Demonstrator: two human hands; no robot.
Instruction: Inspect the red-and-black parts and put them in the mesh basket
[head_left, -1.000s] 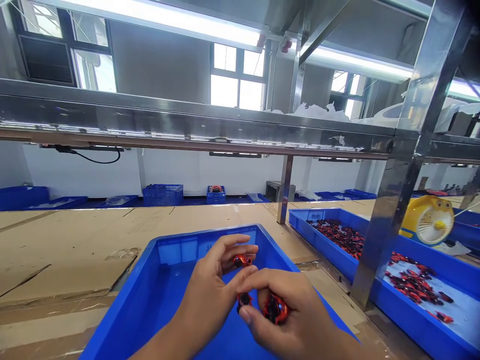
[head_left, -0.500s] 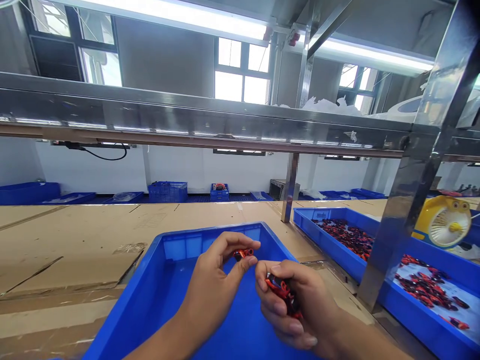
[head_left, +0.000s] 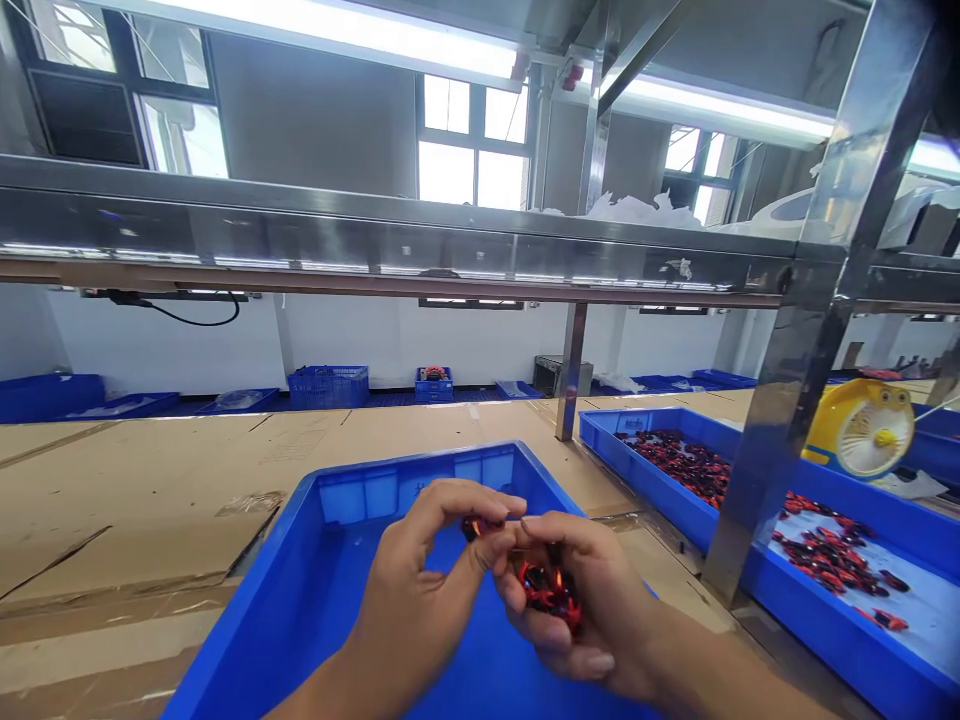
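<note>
Over a blue bin (head_left: 300, 560), both hands are raised close together. My left hand (head_left: 442, 570) pinches a small red and black part (head_left: 480, 526) between thumb and fingers. Curled around several red and black parts (head_left: 551, 592), my right hand (head_left: 592, 600) has its thumb and forefinger touching the left fingertips. The parts look glossy; their exact shape is too small to tell. Beneath the hands, the visible blue floor of the bin shows no parts.
Long blue trays (head_left: 637, 425) of red and black parts stand at the right, behind a metal post (head_left: 787, 350). A yellow fan (head_left: 862, 430) is near them. Cardboard (head_left: 172, 480) covers the table, under a metal shelf beam (head_left: 375, 235).
My right hand has moved up and left, so its fingertips now meet those of my left hand. The whole view has shifted slightly.
</note>
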